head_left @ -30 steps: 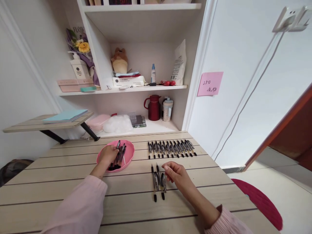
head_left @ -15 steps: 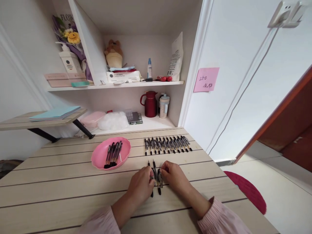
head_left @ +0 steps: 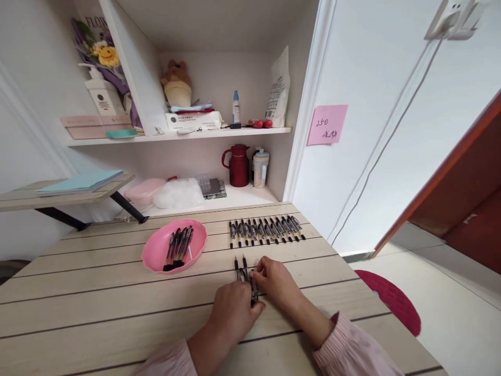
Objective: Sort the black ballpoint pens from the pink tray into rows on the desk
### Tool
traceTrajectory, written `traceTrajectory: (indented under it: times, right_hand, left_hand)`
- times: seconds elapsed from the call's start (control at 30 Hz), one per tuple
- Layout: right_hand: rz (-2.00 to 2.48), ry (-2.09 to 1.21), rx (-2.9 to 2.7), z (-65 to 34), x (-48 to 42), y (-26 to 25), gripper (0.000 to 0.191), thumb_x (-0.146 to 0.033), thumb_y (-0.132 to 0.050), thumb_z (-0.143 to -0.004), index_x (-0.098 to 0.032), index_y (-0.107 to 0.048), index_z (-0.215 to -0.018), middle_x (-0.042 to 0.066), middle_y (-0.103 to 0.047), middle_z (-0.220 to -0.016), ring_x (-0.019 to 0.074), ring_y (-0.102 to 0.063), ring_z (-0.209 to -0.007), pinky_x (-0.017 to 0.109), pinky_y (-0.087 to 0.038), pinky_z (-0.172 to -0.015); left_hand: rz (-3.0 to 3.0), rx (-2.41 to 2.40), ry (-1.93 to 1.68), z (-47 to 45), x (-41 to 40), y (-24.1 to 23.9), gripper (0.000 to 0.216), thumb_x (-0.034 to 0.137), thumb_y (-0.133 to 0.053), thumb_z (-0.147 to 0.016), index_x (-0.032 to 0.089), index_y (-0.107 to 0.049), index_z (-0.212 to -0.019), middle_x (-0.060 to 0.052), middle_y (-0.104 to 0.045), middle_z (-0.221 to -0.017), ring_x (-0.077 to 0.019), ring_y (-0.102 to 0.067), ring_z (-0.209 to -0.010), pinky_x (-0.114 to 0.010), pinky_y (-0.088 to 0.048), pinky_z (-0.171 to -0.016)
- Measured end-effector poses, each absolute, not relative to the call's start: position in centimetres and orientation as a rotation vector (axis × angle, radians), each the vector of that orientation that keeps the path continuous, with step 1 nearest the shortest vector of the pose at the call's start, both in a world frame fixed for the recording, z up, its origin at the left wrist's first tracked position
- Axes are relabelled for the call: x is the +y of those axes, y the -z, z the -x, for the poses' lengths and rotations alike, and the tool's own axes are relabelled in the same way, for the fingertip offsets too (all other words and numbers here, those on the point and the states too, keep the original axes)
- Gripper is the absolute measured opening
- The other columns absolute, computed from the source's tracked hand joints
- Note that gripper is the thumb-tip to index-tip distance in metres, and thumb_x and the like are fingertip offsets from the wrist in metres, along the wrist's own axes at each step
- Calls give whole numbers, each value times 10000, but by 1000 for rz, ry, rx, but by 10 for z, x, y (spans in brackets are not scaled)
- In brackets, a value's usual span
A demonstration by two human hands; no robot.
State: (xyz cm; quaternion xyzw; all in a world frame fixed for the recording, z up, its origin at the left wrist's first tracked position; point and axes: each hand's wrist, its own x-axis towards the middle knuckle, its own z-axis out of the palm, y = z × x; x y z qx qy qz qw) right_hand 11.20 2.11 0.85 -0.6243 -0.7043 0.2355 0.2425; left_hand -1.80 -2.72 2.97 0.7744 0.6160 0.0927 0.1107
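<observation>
Both hands meet over a small group of black pens (head_left: 243, 271) lying on the wooden table (head_left: 97, 308). My left hand (head_left: 234, 313) curls over their lower ends, fingers closed on the pens. Pinching at the right side of the same group is my right hand (head_left: 277, 284). Beyond them a neat row of several black pens (head_left: 265, 230) lies side by side. To the left a pink dish (head_left: 156, 245) holds several more pens (head_left: 178, 247).
Shelves at the back carry a red jug (head_left: 236, 165), a cup (head_left: 259, 168), a plush toy (head_left: 177, 83) and boxes. A side shelf (head_left: 58, 192) with a blue folder sticks out at left. A pink note (head_left: 326, 124) hangs on the wall. A red mat (head_left: 391, 300) lies on the floor right.
My left hand left the pink dish and came across to the small group of pens, joining my right hand there. The view shifted down and right.
</observation>
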Motion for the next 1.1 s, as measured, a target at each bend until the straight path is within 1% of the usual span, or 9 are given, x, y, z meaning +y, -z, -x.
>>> traceTrajectory:
  times: [0.1,0.27,0.43,0.57,0.63,0.7,0.87,1.0,1.1]
  right_hand:
    - [1746,-613,-1968,-108,20,-7,149,-308,-569,-709,-170,-550,-763,39,-613,-659,146,-532,-608,233,-280,-538]
    - [1773,-551,-2008,-110,22,-4,122,-243,-539,-717,-166,-554,-810,65,-636,-734,170,-562,-698,240,-286,-569]
    - [1807,-501,-1993,-119,26,-9,119,-240,-514,-743,-167,-566,-821,71,-639,-748,174,-564,-719,245,-288,-583]
    - [1764,-470,-1948,-127,26,-19,108,-185,-477,-745,-171,-582,-770,55,-638,-718,150,-550,-673,229,-297,-571]
    - [1626,-565,-2030,-130,22,-23,108,-173,-492,-716,-184,-597,-738,24,-630,-670,131,-538,-619,212,-301,-544]
    - [1454,-697,-2179,-130,18,-25,117,-170,-520,-675,-204,-620,-724,-5,-626,-634,119,-528,-569,200,-303,-517]
    - [1349,-653,-2415,-124,11,-19,181,-123,-531,-605,-227,-652,-690,0,-662,-693,141,-558,-638,217,-324,-580]
    - [1350,-637,-2402,-123,11,-21,164,-112,-503,-608,-212,-630,-641,3,-649,-661,133,-541,-607,218,-315,-558]
    - [1298,-720,-2234,-128,13,-28,124,-130,-502,-625,-199,-600,-656,-9,-622,-635,113,-516,-572,203,-318,-524]
  left_hand:
    - [-2266,1839,-266,17,-26,-31,253,361,-514,-697,153,-659,-696,-128,-667,-715,-267,-614,-726,-322,-381,-632]
    - [-2255,1854,-253,16,-23,-31,243,305,-490,-694,137,-662,-655,-151,-660,-680,-291,-614,-722,-346,-383,-624]
    - [-2106,1858,-385,24,-16,-29,166,253,-513,-636,172,-609,-527,-83,-629,-583,-215,-587,-638,-284,-348,-582]
    - [-1937,1831,-599,39,-7,-33,226,248,-535,-603,184,-475,-395,7,-483,-405,-143,-487,-477,-239,-269,-488]
    - [-1741,1752,-722,48,-3,-37,246,282,-530,-623,184,-454,-411,29,-450,-390,-114,-431,-415,-228,-252,-451]
    - [-1455,1576,-835,56,-1,-40,231,323,-519,-651,176,-486,-476,30,-492,-427,-94,-417,-391,-215,-277,-431]
    - [-973,1151,-1125,68,-1,-47,204,300,-630,-595,146,-503,-556,-25,-615,-656,-98,-536,-559,-207,-399,-517]
    - [-928,1145,-1162,68,-3,-50,283,222,-672,-556,159,-398,-522,19,-560,-572,-62,-497,-480,-172,-356,-451]
    - [-979,1128,-1075,68,-6,-50,224,192,-662,-566,170,-465,-670,59,-516,-550,-65,-507,-455,-171,-360,-439]
